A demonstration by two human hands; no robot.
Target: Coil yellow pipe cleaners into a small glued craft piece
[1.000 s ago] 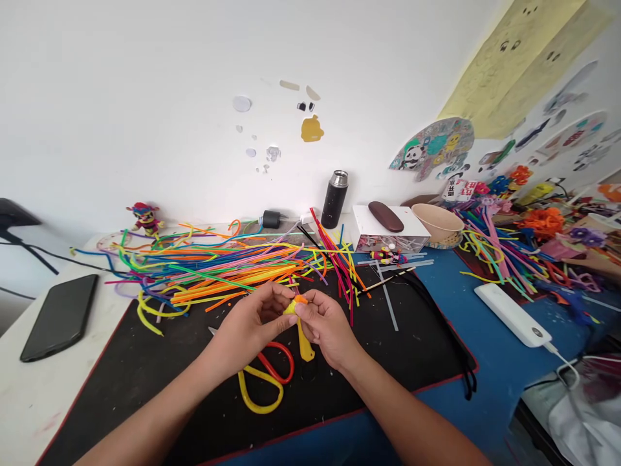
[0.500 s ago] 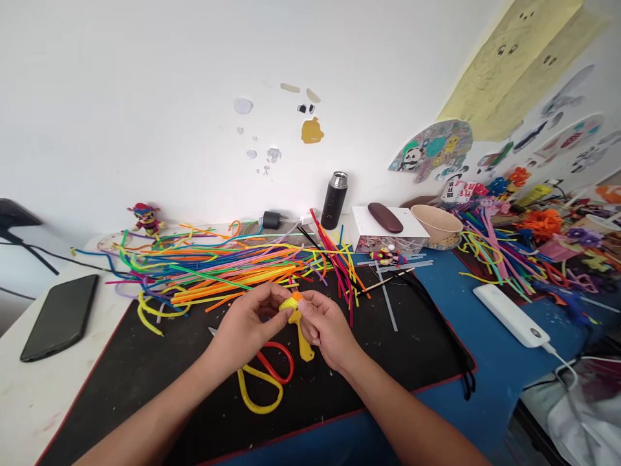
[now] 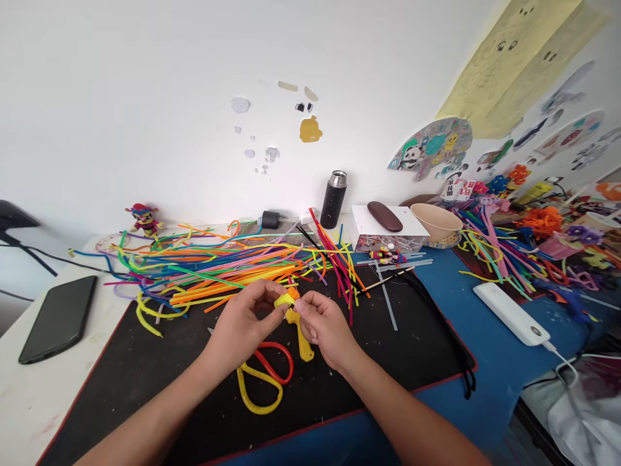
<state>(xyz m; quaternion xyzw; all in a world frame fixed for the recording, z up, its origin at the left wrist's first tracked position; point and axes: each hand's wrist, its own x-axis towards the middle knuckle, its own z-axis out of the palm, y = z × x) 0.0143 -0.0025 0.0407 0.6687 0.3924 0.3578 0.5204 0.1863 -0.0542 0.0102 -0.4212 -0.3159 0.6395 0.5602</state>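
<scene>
Between my two hands is a small piece of coiled yellow and orange pipe cleaner (image 3: 286, 299). My left hand (image 3: 247, 318) pinches its yellow side between thumb and fingers. My right hand (image 3: 326, 330) is closed at its right edge, thumb against forefinger; a tiny dark spot shows at these fingertips. Just below lies a tool with a yellow handle (image 3: 305, 343) on the black mat (image 3: 378, 362), its upper part partly hidden by my hands. Scissors with one red and one yellow handle (image 3: 261, 395) rest beside my left wrist, their blades mostly covered.
A heap of loose pipe cleaners (image 3: 208, 265) spreads behind my hands. Along the wall stand a small figure (image 3: 144, 220), a black flask (image 3: 334, 200), a white box (image 3: 359, 226) and a basket (image 3: 436, 223). A phone (image 3: 58, 318) lies left, a white power bank (image 3: 509, 314) right.
The coiled piece has turned and shifted slightly left in my fingers, showing more orange on top. My right fingertips have moved to its right edge. The scissors and yellow-handled tool stay put.
</scene>
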